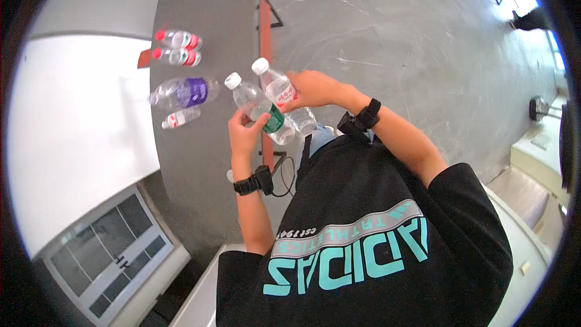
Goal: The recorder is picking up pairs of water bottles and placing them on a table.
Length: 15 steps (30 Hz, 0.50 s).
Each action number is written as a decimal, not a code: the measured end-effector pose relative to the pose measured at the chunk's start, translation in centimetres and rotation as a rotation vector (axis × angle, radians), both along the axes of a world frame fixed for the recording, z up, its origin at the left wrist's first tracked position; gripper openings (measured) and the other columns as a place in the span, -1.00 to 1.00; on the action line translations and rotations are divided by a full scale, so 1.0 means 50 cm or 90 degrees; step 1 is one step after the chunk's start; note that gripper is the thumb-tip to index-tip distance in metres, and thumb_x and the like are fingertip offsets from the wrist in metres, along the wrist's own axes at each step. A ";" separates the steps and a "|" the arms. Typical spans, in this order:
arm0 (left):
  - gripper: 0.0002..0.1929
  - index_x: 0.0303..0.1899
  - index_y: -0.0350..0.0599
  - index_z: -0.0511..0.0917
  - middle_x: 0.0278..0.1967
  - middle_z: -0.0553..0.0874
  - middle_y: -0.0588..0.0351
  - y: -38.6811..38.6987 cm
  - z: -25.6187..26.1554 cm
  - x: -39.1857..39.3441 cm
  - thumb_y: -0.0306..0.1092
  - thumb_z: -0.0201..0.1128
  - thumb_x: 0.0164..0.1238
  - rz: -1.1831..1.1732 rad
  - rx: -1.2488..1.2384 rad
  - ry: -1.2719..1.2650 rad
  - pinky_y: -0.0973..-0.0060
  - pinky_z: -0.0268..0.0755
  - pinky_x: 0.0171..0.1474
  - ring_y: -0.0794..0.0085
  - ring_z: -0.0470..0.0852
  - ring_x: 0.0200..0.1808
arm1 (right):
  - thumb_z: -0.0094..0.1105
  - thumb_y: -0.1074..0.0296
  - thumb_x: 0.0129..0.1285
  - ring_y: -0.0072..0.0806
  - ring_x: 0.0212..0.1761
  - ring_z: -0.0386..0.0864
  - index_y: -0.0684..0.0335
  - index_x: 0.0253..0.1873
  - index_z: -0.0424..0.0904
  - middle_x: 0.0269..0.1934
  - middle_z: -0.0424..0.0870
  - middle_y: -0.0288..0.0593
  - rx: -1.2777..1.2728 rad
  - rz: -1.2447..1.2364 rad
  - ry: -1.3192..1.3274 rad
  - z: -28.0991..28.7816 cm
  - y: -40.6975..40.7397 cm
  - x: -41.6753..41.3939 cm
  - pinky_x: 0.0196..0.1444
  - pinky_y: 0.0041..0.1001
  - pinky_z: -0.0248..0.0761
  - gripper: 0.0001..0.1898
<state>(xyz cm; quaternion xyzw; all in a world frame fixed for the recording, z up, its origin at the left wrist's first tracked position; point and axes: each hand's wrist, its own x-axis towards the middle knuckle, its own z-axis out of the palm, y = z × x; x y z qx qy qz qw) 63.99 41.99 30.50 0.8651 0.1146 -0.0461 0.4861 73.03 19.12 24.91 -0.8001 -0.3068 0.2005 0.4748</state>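
Observation:
My left hand (247,131) grips a clear plastic bottle with a green label (274,120) and a white cap, held tilted near the edge of the grey table (199,154). Close beside it, my right hand (313,88) is closed around a clear plastic bottle with a red-and-white label (281,91), also white-capped. Both bottles look empty, and their caps point up and left in the view. A black strap with a small black device sits on each wrist.
On the table lie two red-capped bottles (181,39) (179,56), a larger purple-labelled bottle (186,93) and a small bottle (181,118). An orange-red beam (265,32) runs along the table's edge. A cable (290,177) hangs below my left wrist. Another person's leg (531,20) shows far right.

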 end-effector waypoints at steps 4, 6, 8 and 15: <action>-0.60 0.02 -0.33 0.60 -0.21 0.73 0.11 -0.105 0.005 0.078 -0.35 0.46 0.19 -0.082 0.041 0.034 0.58 0.49 -0.17 0.55 0.66 -0.23 | 0.39 -0.36 -0.04 0.06 -0.24 0.66 0.36 -0.09 0.55 -0.30 0.69 0.15 0.017 -0.119 0.034 0.011 -0.131 0.022 -0.19 -0.17 0.49 -0.24; -0.60 0.02 -0.34 0.60 -0.21 0.73 0.11 -0.156 -0.013 0.112 -0.33 0.47 0.19 -0.085 0.017 0.053 0.59 0.48 -0.19 0.56 0.66 -0.24 | 0.38 -0.37 -0.04 0.05 -0.25 0.66 0.35 -0.11 0.56 -0.30 0.69 0.14 0.027 -0.150 0.026 -0.019 -0.170 0.038 -0.20 -0.17 0.49 -0.24; -0.60 0.00 -0.34 0.61 -0.24 0.74 0.13 -0.209 -0.037 0.137 -0.30 0.47 0.22 -0.064 -0.049 0.065 0.60 0.46 -0.18 0.60 0.64 -0.25 | 0.36 -0.41 -0.03 0.03 -0.25 0.66 0.34 -0.13 0.58 -0.31 0.70 0.12 0.020 -0.174 0.004 -0.024 -0.236 0.059 -0.20 -0.18 0.48 -0.24; -0.66 -0.03 -0.34 0.62 -0.22 0.74 0.12 -0.312 -0.015 0.199 -0.25 0.36 0.34 -0.210 0.040 0.167 0.61 0.46 -0.11 0.58 0.65 -0.18 | 0.36 -0.38 -0.03 -0.01 -0.13 0.68 0.32 -0.07 0.62 -0.19 0.72 0.11 0.070 -0.291 0.160 -0.035 -0.344 0.013 -0.08 -0.23 0.51 -0.25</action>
